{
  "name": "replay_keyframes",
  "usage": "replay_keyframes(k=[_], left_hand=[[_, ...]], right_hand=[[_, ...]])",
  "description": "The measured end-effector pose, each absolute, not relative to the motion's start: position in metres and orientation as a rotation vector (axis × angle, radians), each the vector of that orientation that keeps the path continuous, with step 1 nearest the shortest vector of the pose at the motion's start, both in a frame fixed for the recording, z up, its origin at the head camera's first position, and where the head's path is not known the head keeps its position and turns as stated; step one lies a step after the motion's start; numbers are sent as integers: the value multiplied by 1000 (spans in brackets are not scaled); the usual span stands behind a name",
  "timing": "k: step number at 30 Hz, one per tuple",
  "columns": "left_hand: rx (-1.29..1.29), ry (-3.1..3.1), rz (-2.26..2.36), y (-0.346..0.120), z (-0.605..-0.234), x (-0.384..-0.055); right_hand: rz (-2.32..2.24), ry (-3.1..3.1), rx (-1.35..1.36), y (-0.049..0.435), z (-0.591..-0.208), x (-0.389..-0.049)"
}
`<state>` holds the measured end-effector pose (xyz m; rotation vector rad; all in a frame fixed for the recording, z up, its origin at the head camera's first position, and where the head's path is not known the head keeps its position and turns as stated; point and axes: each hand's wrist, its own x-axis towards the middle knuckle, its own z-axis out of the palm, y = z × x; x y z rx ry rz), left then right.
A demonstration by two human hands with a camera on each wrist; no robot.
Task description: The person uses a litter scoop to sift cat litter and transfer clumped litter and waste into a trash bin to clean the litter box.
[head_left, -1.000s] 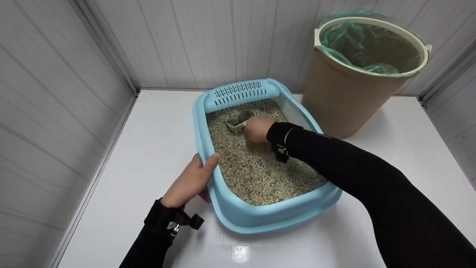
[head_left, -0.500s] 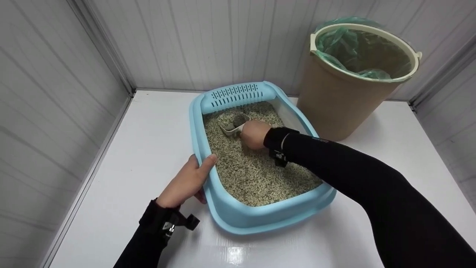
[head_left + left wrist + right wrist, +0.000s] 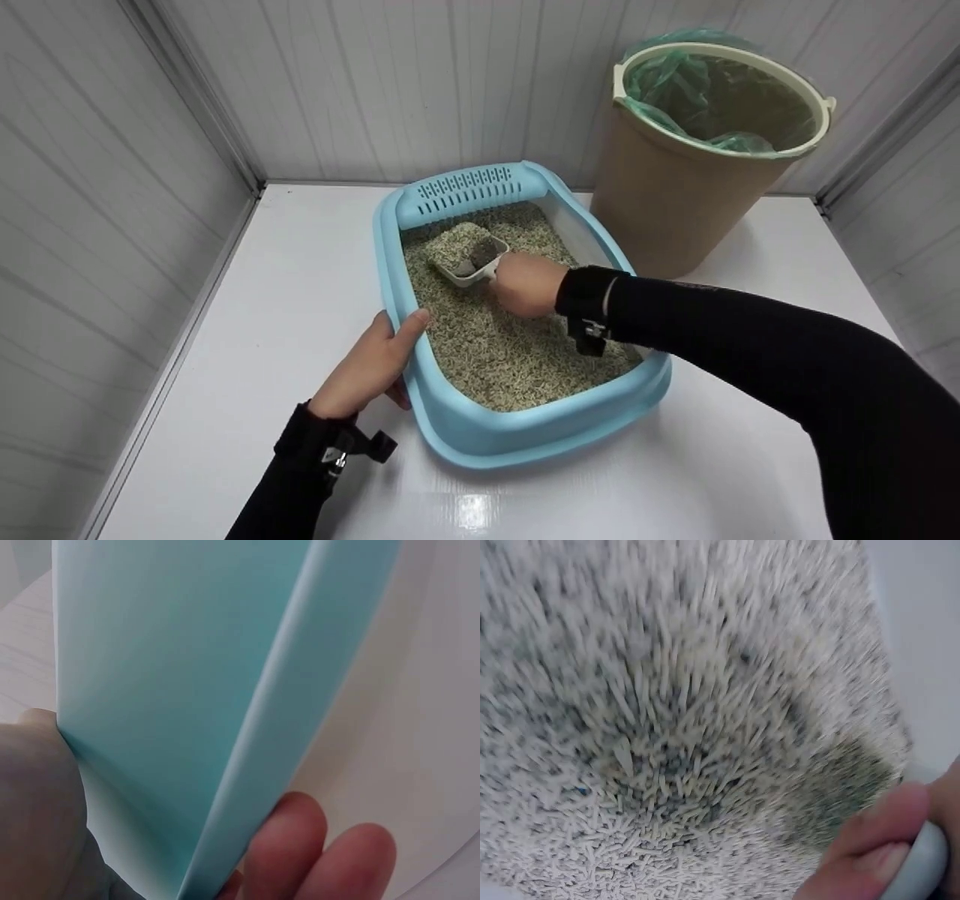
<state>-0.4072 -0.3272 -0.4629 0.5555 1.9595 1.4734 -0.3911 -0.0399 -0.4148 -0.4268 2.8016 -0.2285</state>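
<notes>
A light-blue litter box (image 3: pixel 517 439) with grey-green pellet litter (image 3: pixel 517 367) lies ahead. My left hand (image 3: pixel 366 369) grips its left side, thumb over the rim and fingers under the outer edge. In the left wrist view two fingertips (image 3: pixel 289 840) show beneath the blue rim (image 3: pixel 259 720). My right hand (image 3: pixel 529 285) holds a pale litter scoop (image 3: pixel 465 281) by its handle, over the back left part of the litter. Heaped pellets and a dark clump (image 3: pixel 484 253) lie in the scoop. In the right wrist view my fingers wrap the handle (image 3: pixel 922 862); the scoop's bowl is not seen there.
A tall brown bin (image 3: pixel 675 202) lined with a green bag (image 3: pixel 667 79) stands behind and right of the box. Box and bin rest on a white surface (image 3: pixel 300 262), with panelled walls (image 3: pixel 405 82) at the back and sides.
The scoop has come up from the litter with a heap of pellets and the dark clump in it. My left hand keeps its grip on the box, and the head view has shifted slightly.
</notes>
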Motion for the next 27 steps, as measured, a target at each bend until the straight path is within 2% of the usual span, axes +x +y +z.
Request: replay_keyframes(k=[6,14,27], left_hand=[[537,1985,1464,-328,-462,-408],[568,1973,1474,-330,-462,-409],[549,1982,1445,-327,-462,-407]], right_hand=[[-326,2880,-346,-36,-392,-367],[-485,2919,61,-31,-368,-349],[-507,2910,107,-16,-351,-327]])
